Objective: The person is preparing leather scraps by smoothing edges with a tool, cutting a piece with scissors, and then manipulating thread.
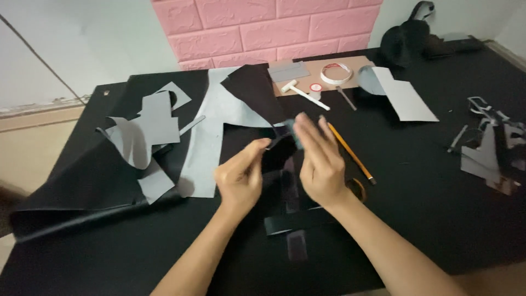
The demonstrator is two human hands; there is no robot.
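My left hand (241,175) and my right hand (320,161) are raised side by side over the middle of a black table (427,181). Between them they pinch a small black leather piece (280,148), the left thumb and forefinger on its left edge, the right fingers on its top right. Under the hands lie dark leather strips (290,222) and a partly hidden pair of scissors (359,189). A yellow pencil (350,152) lies just right of my right hand.
Grey and black leather sheets (148,131) are piled at the left. A small white hammer (304,93), tape roll (336,73) and grey sheet (405,98) sit at the back. Scrap offcuts (493,148) lie at the right edge. A pink brick wall (263,27) stands behind.
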